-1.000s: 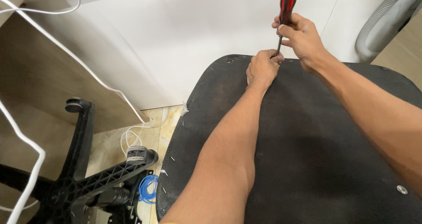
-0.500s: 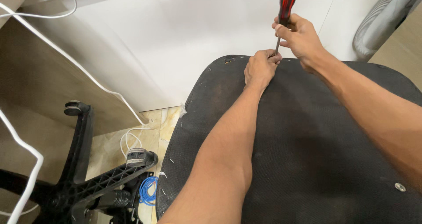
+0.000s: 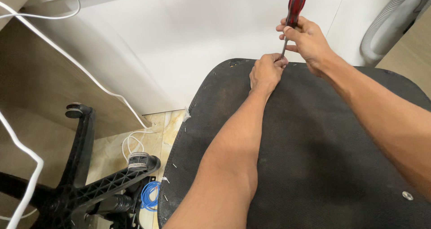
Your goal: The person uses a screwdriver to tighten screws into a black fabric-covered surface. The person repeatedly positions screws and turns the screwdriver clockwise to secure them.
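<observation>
A red-and-black screwdriver (image 3: 294,13) is gripped upright in the right hand (image 3: 306,41), its tip steadied by the closed left hand (image 3: 266,71) at the far edge of an upturned black chair seat (image 3: 323,157); firm, straight downward pressure is advised

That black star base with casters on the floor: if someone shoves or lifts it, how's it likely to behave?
The star base probably rolls on a push: a caster shows at one arm's tip. It looks stiff, its arms being ribbed moulded plastic. Lifted by one arm it would likely hang lopsided, and it could snag the white cable and blue coil beside it.
</observation>
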